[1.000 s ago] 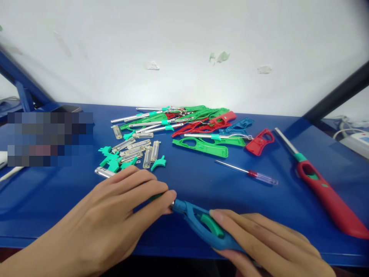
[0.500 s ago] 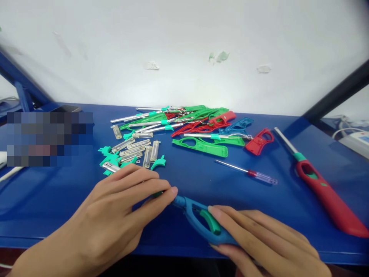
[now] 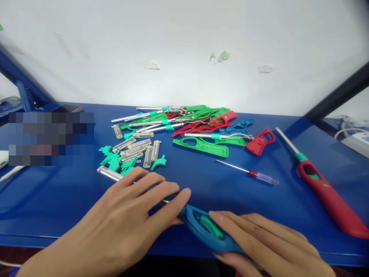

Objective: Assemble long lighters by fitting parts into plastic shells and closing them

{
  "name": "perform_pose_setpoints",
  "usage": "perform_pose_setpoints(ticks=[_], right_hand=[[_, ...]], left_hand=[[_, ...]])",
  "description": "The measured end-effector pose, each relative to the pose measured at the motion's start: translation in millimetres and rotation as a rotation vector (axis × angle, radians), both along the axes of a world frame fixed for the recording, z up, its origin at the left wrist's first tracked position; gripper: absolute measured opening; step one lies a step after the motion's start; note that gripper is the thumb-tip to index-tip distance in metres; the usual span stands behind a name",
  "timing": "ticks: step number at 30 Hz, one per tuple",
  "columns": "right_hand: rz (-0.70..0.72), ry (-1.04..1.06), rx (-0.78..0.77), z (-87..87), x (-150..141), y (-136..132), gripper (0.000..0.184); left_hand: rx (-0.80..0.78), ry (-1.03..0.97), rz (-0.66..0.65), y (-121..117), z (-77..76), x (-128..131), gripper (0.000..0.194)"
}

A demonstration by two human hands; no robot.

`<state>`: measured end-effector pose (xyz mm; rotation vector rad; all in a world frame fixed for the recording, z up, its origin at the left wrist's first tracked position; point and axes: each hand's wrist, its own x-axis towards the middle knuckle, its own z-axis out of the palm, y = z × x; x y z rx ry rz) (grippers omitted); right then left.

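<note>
A long-nosed gas lighter with a blue handle (image 3: 201,233) and a green trigger (image 3: 211,227) lies across both hands. My right hand (image 3: 268,240) is closed around the rear of the handle, thumb above and a fingertip below. My left hand (image 3: 135,215) is closed over the front of the lighter, where its nose meets the handle. The silver metal tube (image 3: 111,174) comes out past the left knuckles, pointing left. The joint between tube and handle is mostly hidden under the left fingers.
Clear fuel tanks (image 3: 148,156) and green triggers (image 3: 112,159) lie behind my left hand. Farther back are metal tubes and green shell halves (image 3: 201,147). A screwdriver (image 3: 261,177) and a red lighter (image 3: 331,196) lie to the right. A pixelated patch covers the left.
My left hand has slid right along the lighter, to the front of the handle. More of the metal tube now shows at its left. My right hand keeps its hold, slightly lower.
</note>
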<state>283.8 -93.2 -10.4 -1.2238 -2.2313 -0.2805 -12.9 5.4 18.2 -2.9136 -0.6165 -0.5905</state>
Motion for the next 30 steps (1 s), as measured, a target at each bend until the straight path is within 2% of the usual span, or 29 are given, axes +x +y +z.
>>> perform_pose_setpoints(ticks=[4,8,11,14,19,25,30], right_hand=[[-0.033,-0.002,0.027,-2.1,-3,1,0.028],[-0.113,0.006,0.074,-5.1,-11,1,0.031],[-0.094,0.000,0.116,-3.3,-16,5,0.035],[-0.062,-0.023,0.117,0.1,-16,8,0.039],[-0.046,-0.030,0.123,1.2,-17,7,0.041],[-0.114,0.049,0.125,3.4,-27,4,0.042],[-0.162,0.182,0.077,2.5,-23,0,0.026]], left_hand=[[-0.017,-0.074,-0.029,4,-2.1,5,0.038],[0.057,-0.159,-0.050,6,0.6,13,0.032],[0.106,-0.173,-0.075,8,2.9,16,0.033],[0.081,-0.125,-0.061,7,3.9,15,0.034],[0.016,-0.003,-0.074,-1,-0.2,12,0.055],[0.026,-0.141,-0.108,1,-3.3,16,0.040],[0.017,-0.205,-0.101,9,-2.1,15,0.033]])
